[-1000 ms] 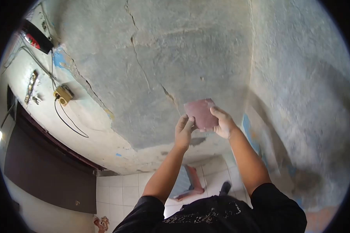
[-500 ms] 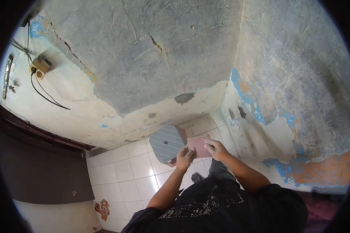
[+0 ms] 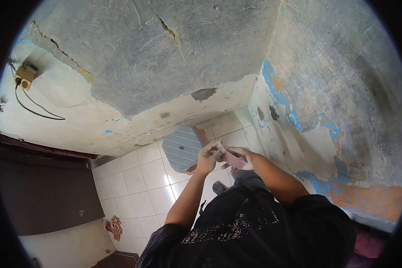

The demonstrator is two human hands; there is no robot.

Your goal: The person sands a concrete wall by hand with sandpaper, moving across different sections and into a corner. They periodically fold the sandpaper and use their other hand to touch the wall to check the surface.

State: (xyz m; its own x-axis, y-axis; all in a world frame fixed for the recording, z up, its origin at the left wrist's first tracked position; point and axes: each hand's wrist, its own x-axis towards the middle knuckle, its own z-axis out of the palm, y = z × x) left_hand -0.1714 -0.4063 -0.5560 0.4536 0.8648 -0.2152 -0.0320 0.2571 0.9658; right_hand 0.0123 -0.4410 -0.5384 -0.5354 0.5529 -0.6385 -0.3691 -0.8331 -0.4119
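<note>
A pinkish sheet of sandpaper point(image 3: 232, 159) is held between my two hands, in front of my body, and it is bent into a curve. My left hand point(image 3: 208, 159) pinches its left end between thumb and fingers. At the other end, my right hand point(image 3: 246, 158) is closed around the sheet, with some fingers hidden behind it. Pale dust coats the fingers of both hands. Just beyond my left hand stands a stool point(image 3: 183, 148) with a ribbed grey-blue top and reddish sides.
Ahead and to the right are walls point(image 3: 165, 67) with cracked grey patches and peeling blue paint. A socket box point(image 3: 24, 77) with black cables is on the left wall. A dark brown panel point(image 3: 44, 192) and a crumpled orange-brown cloth point(image 3: 114, 228) are at the left, beside white floor tiles point(image 3: 147, 178).
The sandpaper was lying flatter between my hands and is now bent over. My right hand has shifted its grip around it. The view has tilted slightly downward.
</note>
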